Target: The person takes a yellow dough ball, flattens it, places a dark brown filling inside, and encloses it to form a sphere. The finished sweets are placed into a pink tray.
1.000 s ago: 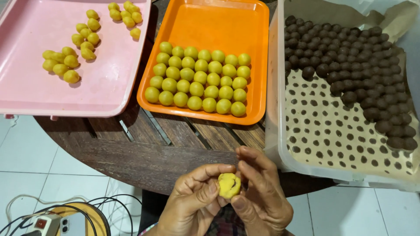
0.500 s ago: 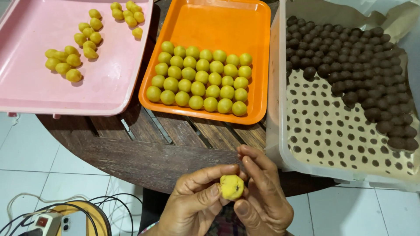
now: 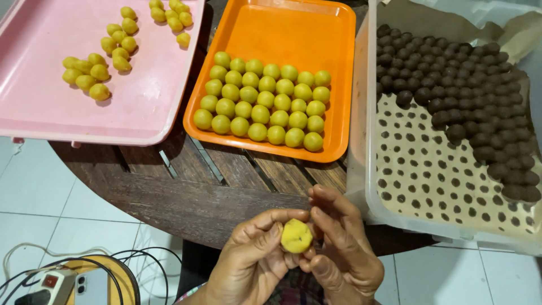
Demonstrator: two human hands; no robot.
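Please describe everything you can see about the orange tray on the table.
The orange tray is a shallow rectangle with rounded corners and a raised rim, and looks like smooth plastic. It lies flat on the dark wooden table, between a pink tray and a clear plastic box, its near edge close to the table's edge. Its far half is bare. Its near half holds yellow dough balls in neat rows, packed closely. No hand touches it.

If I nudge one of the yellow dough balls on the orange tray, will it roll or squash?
Probably both, a little. The dough balls are round and sit loose in rows on the flat orange tray, so a push may roll one into its neighbours. The ball pinched between both hands looks slightly dented, suggesting soft dough.
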